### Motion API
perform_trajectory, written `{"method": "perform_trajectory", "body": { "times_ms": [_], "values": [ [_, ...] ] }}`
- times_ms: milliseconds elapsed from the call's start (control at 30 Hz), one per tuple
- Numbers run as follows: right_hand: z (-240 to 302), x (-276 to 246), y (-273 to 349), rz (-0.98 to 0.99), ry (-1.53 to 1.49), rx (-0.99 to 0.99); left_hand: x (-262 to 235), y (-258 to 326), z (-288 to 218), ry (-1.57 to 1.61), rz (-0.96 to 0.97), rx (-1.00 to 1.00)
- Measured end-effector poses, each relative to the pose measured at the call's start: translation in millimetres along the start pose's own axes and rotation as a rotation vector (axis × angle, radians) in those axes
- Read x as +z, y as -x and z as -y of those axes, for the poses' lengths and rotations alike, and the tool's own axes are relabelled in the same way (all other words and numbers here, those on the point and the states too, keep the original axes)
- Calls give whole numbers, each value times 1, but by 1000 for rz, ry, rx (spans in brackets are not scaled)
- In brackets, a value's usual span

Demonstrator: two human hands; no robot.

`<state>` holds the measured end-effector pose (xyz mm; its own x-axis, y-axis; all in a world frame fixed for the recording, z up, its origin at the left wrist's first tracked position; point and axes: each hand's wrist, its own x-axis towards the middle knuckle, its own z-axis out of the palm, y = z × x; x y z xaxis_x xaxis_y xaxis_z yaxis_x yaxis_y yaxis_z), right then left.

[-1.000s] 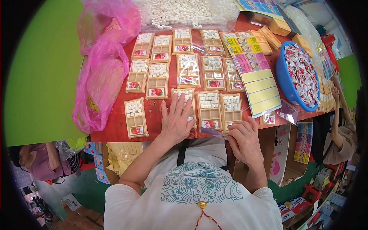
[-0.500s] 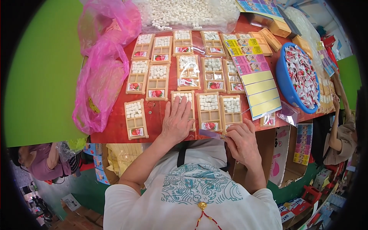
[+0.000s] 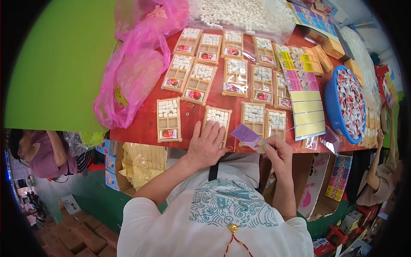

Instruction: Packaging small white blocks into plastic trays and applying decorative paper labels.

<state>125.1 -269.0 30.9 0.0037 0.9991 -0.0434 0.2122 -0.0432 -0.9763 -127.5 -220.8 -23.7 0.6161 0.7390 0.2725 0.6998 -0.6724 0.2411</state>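
Observation:
My left hand [image 3: 206, 144] lies flat, fingers spread, over the lower part of a small tan compartment tray [image 3: 217, 115]. White cubes fill that tray's far section; the rest is hidden by my fingers. In my right hand [image 3: 279, 153], pinched between thumb and fingers, is a purple and yellow card [image 3: 245, 133]. It is held tilted above the near table edge, overlapping the lower part of a neighbouring tray [image 3: 252, 113]. To the left of my left hand sits another tray [image 3: 168, 115], with cubes at its far end and a strawberry-printed packet at its near end.
More filled trays [image 3: 201, 73] stand in rows behind. A pink plastic bag [image 3: 132, 85] is at left, loose white cubes [image 3: 235, 15] at the back. Printed card sheets [image 3: 308, 98] and a blue basin [image 3: 332, 98] of small packets are at right. Other people [image 3: 379, 177] work on both sides.
My head view has shifted. The card in my right hand has turned from nearly edge-on to show its face. My left hand's fingers have slid back toward the tray's near end.

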Motion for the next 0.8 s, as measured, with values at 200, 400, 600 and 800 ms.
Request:
{"method": "perform_trajectory", "body": {
  "times_ms": [200, 400, 600, 800],
  "values": [
    [8, 20, -12, -27, -184, 81, -3, 20, 0, 70, 48, -8],
    [19, 31, -23, -22, -201, 120, -7, 33, 0, 45, 34, 14],
    [26, 38, -39, -41, -168, 168, -8, 48, 2, 57, 7, -17],
    [23, 62, -56, 69, -93, 182, -12, 52, 6, 36, -26, 8]
  ]
}}
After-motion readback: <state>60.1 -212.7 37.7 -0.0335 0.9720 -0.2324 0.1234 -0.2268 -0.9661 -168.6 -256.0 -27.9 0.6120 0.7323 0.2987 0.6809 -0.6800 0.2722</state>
